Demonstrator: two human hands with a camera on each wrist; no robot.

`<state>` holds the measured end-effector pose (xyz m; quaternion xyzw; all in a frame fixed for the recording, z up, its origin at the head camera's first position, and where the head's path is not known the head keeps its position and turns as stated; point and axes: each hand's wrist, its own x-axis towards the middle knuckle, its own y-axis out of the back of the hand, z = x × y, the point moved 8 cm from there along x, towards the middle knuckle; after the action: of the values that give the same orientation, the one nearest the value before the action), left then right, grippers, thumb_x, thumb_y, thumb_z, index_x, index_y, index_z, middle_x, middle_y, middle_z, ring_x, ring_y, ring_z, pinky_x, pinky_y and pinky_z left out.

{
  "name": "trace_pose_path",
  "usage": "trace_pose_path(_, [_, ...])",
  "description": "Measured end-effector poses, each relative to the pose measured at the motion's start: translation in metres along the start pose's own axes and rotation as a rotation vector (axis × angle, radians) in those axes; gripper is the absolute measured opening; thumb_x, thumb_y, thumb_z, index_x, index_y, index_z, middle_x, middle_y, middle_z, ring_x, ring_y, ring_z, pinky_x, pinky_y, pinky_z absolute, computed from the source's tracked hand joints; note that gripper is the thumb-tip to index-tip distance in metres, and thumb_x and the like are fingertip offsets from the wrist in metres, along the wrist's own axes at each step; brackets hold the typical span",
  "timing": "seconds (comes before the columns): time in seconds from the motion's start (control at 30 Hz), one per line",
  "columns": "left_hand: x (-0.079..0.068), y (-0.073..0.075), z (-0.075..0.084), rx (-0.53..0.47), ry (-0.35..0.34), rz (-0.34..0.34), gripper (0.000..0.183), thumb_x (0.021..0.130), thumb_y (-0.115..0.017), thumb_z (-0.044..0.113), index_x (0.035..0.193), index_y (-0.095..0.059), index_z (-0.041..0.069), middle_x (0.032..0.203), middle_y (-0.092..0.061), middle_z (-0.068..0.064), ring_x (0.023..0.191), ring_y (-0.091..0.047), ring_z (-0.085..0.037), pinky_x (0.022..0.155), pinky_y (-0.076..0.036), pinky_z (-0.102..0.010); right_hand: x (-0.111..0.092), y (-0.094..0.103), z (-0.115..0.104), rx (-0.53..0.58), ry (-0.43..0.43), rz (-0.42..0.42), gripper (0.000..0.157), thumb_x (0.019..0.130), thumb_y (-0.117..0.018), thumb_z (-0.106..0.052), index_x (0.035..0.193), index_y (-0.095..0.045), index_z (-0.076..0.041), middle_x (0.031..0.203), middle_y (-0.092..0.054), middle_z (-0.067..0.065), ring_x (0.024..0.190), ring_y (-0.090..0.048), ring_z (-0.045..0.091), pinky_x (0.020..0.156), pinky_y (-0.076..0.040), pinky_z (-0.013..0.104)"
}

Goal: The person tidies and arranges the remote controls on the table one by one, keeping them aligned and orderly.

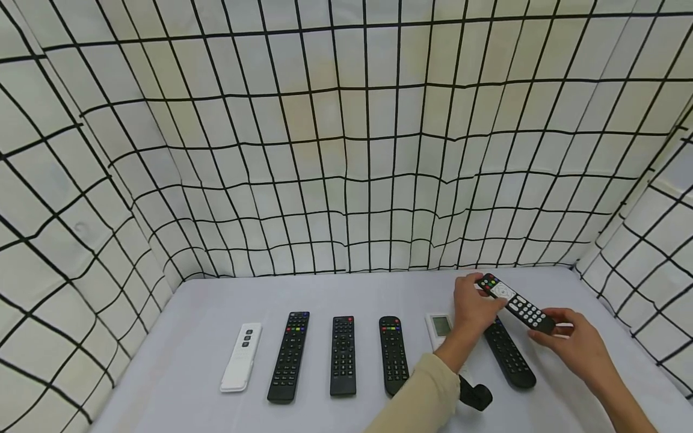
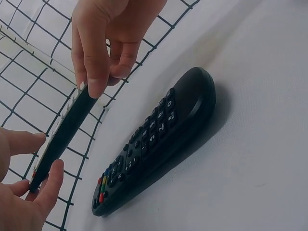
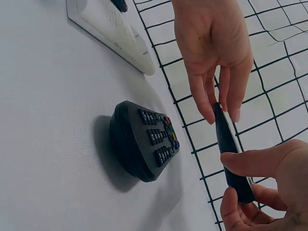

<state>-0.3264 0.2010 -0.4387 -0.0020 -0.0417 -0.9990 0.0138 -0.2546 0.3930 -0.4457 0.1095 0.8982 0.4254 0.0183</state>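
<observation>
A black remote control with white buttons is held between both hands above the table. My left hand pinches its far end, where the coloured buttons are. The near end sits between the thumb and fingers of my right hand. In the left wrist view the remote shows edge-on, raised off the cloth. Below the hands, a black remote with rounded ends lies on the table, its top end partly covered by the left hand. A white remote with a small screen lies under the left forearm, mostly hidden.
To the left, a white remote, a long black remote, a black remote with a red button and another black remote lie in a row on the white table. A black-gridded white wall encloses the back and sides.
</observation>
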Motion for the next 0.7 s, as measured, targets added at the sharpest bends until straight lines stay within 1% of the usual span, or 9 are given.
trace_pose_path(0.13, [-0.002, -0.006, -0.001, 0.009, 0.002, -0.005, 0.061, 0.071, -0.092, -0.002, 0.126, -0.069, 0.006, 0.109, -0.056, 0.001, 0.078, -0.056, -0.003, 0.059, -0.049, -0.017, -0.006, 0.005, 0.000, -0.023, 0.025, 0.006, 0.070, 0.089, -0.083, -0.031, 0.138, -0.054, 0.010, 0.131, -0.059, 0.036, 0.108, -0.068, 0.045, 0.064, -0.048, 0.022])
trace_pose_path(0.23, [-0.004, -0.011, -0.001, 0.019, 0.000, -0.009, 0.061, 0.070, -0.093, -0.002, 0.125, -0.069, 0.007, 0.108, -0.055, 0.003, 0.078, -0.057, -0.003, 0.059, -0.049, -0.017, -0.011, 0.006, 0.002, -0.034, 0.019, -0.001, 0.070, 0.090, -0.082, -0.031, 0.138, -0.054, 0.011, 0.130, -0.060, 0.036, 0.109, -0.067, 0.047, 0.064, -0.048, 0.022])
trace_pose_path(0.37, [-0.007, -0.018, -0.002, 0.036, -0.007, -0.016, 0.060, 0.069, -0.093, -0.002, 0.124, -0.070, 0.008, 0.107, -0.054, 0.004, 0.078, -0.055, -0.002, 0.060, -0.049, -0.017, -0.017, 0.006, 0.006, -0.039, 0.004, -0.009, 0.071, 0.091, -0.081, -0.032, 0.139, -0.053, 0.012, 0.130, -0.060, 0.036, 0.111, -0.066, 0.049, 0.064, -0.049, 0.022])
trace_pose_path(0.53, [-0.010, -0.025, -0.003, 0.072, -0.017, -0.033, 0.061, 0.069, -0.092, -0.003, 0.124, -0.070, 0.009, 0.108, -0.055, 0.004, 0.080, -0.056, -0.001, 0.061, -0.050, -0.016, -0.025, 0.006, 0.011, -0.027, -0.007, 0.003, 0.071, 0.090, -0.082, -0.032, 0.138, -0.052, 0.012, 0.126, -0.060, 0.036, 0.108, -0.068, 0.048, 0.063, -0.050, 0.020])
trace_pose_path(0.7, [-0.015, -0.034, -0.004, 0.110, -0.014, -0.064, 0.062, 0.068, -0.093, -0.001, 0.125, -0.071, 0.011, 0.108, -0.057, 0.004, 0.080, -0.054, 0.000, 0.063, -0.049, -0.015, -0.033, 0.006, 0.017, -0.025, -0.054, 0.011, 0.071, 0.090, -0.082, -0.028, 0.139, -0.049, 0.012, 0.124, -0.057, 0.036, 0.106, -0.067, 0.047, 0.064, -0.050, 0.021])
